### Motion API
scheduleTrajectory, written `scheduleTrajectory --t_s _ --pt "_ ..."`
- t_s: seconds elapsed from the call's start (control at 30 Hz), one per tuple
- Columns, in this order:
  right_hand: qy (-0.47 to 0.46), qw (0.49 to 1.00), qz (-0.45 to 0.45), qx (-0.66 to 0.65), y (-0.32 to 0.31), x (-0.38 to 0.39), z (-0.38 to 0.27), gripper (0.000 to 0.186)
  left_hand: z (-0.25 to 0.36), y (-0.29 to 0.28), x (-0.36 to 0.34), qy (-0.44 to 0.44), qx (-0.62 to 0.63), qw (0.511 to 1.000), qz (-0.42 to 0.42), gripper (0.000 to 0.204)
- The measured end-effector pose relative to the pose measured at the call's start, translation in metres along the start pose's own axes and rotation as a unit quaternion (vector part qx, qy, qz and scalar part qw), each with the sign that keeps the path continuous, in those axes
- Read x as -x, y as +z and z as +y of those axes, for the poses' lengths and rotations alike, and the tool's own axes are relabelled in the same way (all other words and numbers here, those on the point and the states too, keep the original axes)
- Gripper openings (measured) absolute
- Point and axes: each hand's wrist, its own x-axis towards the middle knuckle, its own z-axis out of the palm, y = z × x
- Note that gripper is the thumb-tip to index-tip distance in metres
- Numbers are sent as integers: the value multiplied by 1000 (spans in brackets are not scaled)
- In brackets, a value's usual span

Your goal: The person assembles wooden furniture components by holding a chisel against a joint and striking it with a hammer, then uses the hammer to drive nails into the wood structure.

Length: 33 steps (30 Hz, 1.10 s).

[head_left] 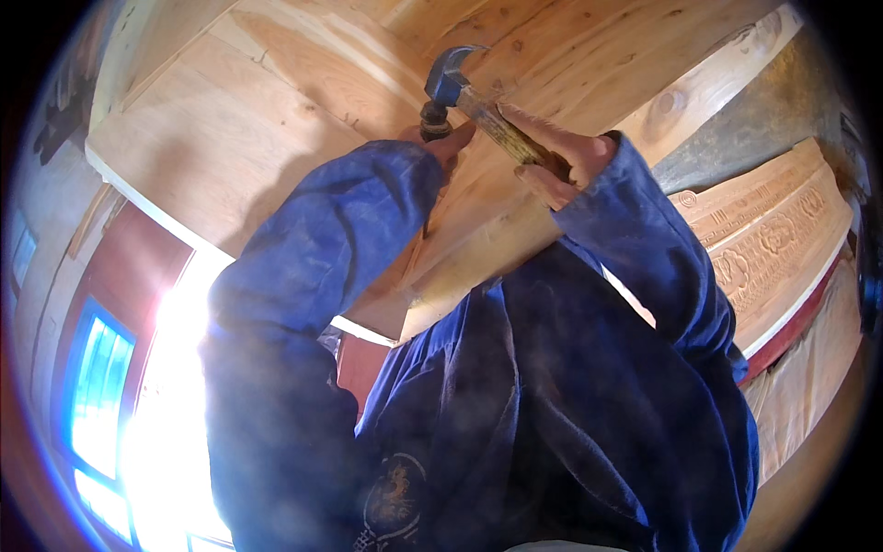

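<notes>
My right hand point(566, 156) is closed around the worn wooden handle of a claw hammer point(448, 83), with the index finger stretched along it. The hammer's dark metal head points to the far left, its claw curving up and away. Just under the striking end, my left hand point(449, 145) is closed, its thumb side beside the dark round end there. My left sleeve covers most of that hand, so what it grips is hidden. Both hands are over a wide pale wooden panel point(239, 87) with knots and grain.
A thick plank edge point(708, 78) runs along the panel's right side. Further right leans a carved wooden board point(773, 230) with flower reliefs. Bright light comes from a doorway point(175, 423) and a blue-framed window point(99, 386) at the left. A dark blue garment covers my body.
</notes>
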Motion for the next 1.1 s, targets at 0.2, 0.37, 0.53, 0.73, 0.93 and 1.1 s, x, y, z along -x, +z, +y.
scheduleTrajectory --t_s 0.2,0.37,0.53,0.73,0.93,1.1 --pt "171 983 -43 -43 -17 -13 -17 53 -1 -7 -7 -24 -23 999 0 44" --pt "219 962 29 -159 -6 -11 -23 53 -6 -9 -14 -21 -30 999 -36 41" --pt "171 980 -65 -83 -2 -6 -9 54 -7 -9 -17 -27 -27 999 -21 44" --pt "205 970 82 -105 -15 -20 -30 56 -5 -7 -11 -7 -20 1000 15 45" --pt "200 971 76 -105 -19 -17 -29 56 -6 -12 -16 -16 46 999 -19 45" --pt "226 969 60 -86 -30 -32 -32 56 -4 -12 -16 -20 97 995 -25 44"
